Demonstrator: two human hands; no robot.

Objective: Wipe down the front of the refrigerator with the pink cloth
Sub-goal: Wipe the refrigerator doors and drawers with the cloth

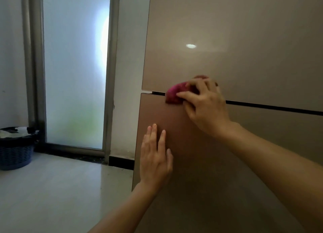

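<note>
Where the two doors of the fridge [244, 40] meet, the right hand [206, 108] holds the cloth [173, 95] against the front. The cloth is pink and bunched into a wad. It sits across the dark gap [271, 107] between the doors, near the fridge's left edge, so it is part on the upper door and part on the lower door [201, 189]. Right fingers [195, 82]: curled over the wad, gripping it, slightly spread.

The left hand [154, 156] lies flat on the lower door, below and left of the cloth and apart from it. Left fingers [153, 133]: straight, pressed together, pointing up, with the thumb set a little apart on the right. This hand holds nothing.

The upper door is glossy and shows one bright oval reflection [191, 46]. Left of the fridge are a white wall, a frosted glass door [75, 67] in a grey frame and a pale floor [52, 189]. A dark blue basket [15, 152] stands on the floor beside the frame — contents unclear.
</note>
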